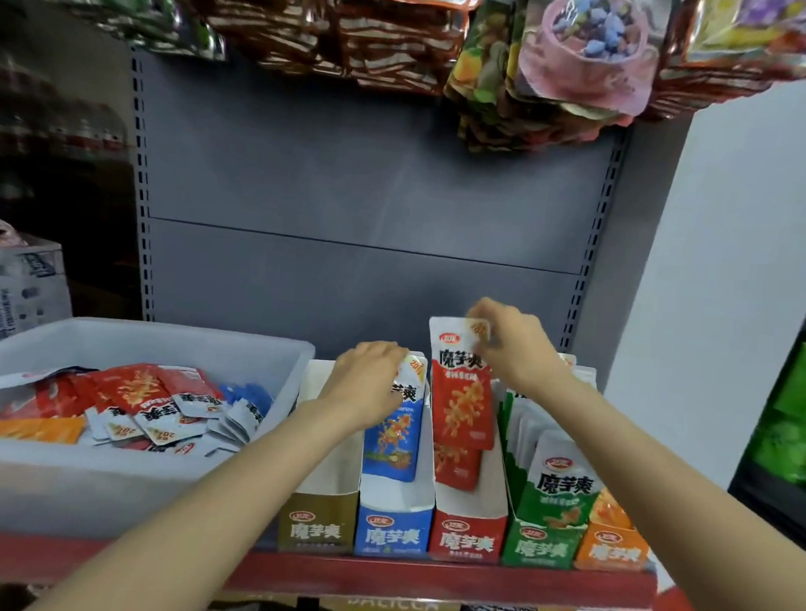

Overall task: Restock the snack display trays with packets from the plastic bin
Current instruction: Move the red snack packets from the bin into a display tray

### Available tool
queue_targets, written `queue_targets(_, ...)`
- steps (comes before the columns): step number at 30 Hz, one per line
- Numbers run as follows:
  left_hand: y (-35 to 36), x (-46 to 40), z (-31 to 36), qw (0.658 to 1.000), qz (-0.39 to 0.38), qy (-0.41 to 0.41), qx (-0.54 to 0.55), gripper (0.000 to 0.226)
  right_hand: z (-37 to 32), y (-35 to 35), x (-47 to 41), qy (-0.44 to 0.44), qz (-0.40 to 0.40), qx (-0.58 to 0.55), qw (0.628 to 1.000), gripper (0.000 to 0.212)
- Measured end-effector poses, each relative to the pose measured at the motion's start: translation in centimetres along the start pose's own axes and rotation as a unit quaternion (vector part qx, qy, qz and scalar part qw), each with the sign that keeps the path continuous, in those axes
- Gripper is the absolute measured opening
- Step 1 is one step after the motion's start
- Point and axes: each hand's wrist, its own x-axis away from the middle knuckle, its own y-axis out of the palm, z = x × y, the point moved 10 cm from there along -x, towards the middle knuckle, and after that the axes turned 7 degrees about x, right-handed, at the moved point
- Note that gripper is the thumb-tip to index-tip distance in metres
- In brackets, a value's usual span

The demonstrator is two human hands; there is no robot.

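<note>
Right hand (512,346) pinches red packet (464,395); left hand (367,384) apparently grips blue packet (394,438).

Grey slotted shelving (376,184), white wall (730,232)

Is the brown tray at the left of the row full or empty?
Empty, as far as visible: the brown tray shows only bare white inner walls, no packets.

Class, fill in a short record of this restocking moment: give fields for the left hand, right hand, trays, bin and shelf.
left hand: left hand grips a blue packet in the blue tray
right hand: right hand pinches the top of a red packet above the red tray
trays: five in a row; the brown tray looks empty
bin: plastic bin left of the trays, loose packets inside
shelf: red front edge
</note>
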Motion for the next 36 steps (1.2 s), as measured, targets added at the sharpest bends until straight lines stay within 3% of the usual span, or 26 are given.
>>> queue_targets(9,0.2,0.0,-0.1,1.0,0.003,0.002,0.015,0.064,-0.2,4.3,-0.1,-0.016,-0.122,0.147,0.982,0.031)
queue_targets(20,0.2,-0.1,-0.1,1.0,0.001,0.008,0.025,0.064,-2.5,4.6,-0.4,-0.109,-0.075,0.377,0.917,0.042)
queue_targets(28,-0.8,0.5,-0.3,0.999,0.019,0.021,0.039,0.061,-2.0,4.4,-1.0,-0.077,-0.093,0.275,0.954,0.034)
queue_targets(36,-5.6,3.7,-3.3,0.992,0.113,0.033,0.055,0.036,-7.1,5.2,-0.6,-0.107,-0.099,0.045,0.988,0.025)
